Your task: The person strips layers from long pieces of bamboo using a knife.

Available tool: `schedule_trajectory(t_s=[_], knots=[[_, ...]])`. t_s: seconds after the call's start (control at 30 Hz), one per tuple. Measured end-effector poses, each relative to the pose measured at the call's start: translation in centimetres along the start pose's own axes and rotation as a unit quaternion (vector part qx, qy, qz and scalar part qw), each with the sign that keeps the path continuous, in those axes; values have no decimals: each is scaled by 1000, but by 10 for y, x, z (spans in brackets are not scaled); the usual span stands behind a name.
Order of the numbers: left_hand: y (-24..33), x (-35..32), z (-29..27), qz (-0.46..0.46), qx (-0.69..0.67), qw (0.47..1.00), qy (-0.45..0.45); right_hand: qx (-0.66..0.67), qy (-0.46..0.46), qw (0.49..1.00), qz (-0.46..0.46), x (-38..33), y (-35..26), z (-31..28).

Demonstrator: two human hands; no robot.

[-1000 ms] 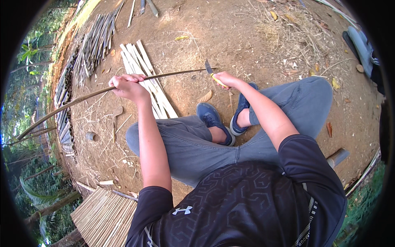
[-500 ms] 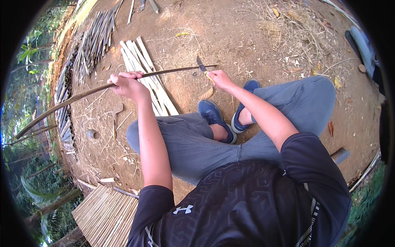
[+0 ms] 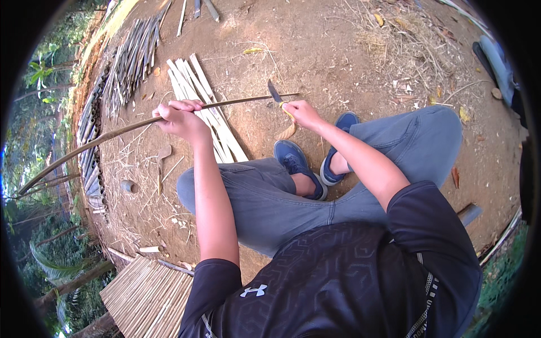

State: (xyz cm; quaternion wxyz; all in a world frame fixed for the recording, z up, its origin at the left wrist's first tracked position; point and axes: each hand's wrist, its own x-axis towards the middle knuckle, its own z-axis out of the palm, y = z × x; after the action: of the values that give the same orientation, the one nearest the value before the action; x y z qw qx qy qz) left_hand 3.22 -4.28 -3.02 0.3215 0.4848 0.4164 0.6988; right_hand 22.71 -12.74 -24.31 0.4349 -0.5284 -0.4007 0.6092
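Note:
A long, thin brown strip (image 3: 107, 137), which looks like split bamboo, runs from the far left across in front of me and narrows toward its right end. My left hand (image 3: 181, 119) is closed around it, left of centre. In my right hand (image 3: 302, 114) is a knife (image 3: 274, 92) with a yellow handle and a dark, slightly curved blade. The blade points up and away, crossing the strip near its right end. Whether the edge touches the strip or only overlaps it in view, I cannot tell.
Pale split strips (image 3: 205, 107) lie on the dirt beyond my left knee. Behind them is a pile of dark sticks (image 3: 133, 53). A slatted mat (image 3: 149, 298) is at lower left, a short cut tube (image 3: 128, 186) nearer the middle. My shoes (image 3: 298, 163) rest close below the knife.
Both hands have shifted slightly right and down in the picture, along with the ground and my legs. My left hand still grips the strip, and my right hand still holds the knife.

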Motion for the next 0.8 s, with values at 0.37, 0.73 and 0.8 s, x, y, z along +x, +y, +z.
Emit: schedule_trajectory(t_s=[0.37,0.73,0.8], knots=[[-7,9,-5,-10,-54,998,24,-132,53,990,-6,3,9,4],[13,-1,6,2,-19,1000,-8,-58,14,997,-57,-8,-15,15],[6,6,2,2,-28,1000,-4,-159,28,987,22,2,-10,7]])
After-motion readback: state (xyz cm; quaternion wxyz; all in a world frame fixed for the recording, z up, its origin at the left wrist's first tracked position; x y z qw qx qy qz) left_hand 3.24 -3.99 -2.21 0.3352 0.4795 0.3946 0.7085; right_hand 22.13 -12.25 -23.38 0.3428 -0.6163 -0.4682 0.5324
